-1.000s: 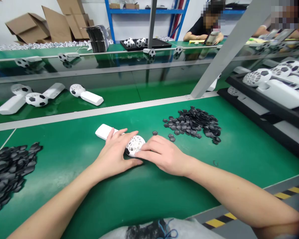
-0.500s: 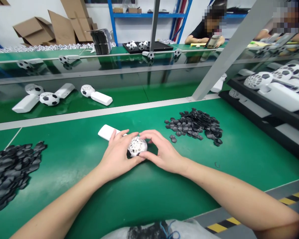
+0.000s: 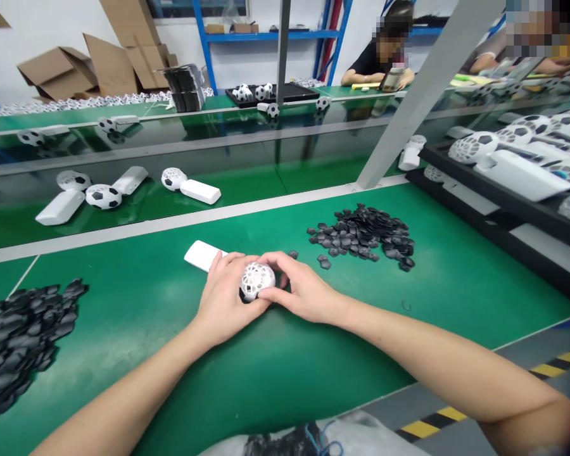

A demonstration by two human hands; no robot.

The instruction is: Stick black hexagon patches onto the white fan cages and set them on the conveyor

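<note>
Latticed white ball [image 3: 258, 279] being held two-handed
From afar I'm seeing the left hand [image 3: 225, 291] and right hand [image 3: 308, 289] grasping it, black pieces [image 3: 365, 233] lying right of the ball.

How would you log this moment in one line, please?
left hand: holding openwork ball | right hand: holding openwork ball | nearby: white handle, black pieces

You hold a white ball [image 3: 258, 279] of open latticework at the middle of the green desk [image 3: 285, 373], lattice facing up, with a black patch [image 3: 242, 294] on its near left side. A plain white handle [image 3: 203, 256] with rounded corners reaches toward the far left; its end next to the ball is hidden.
</note>
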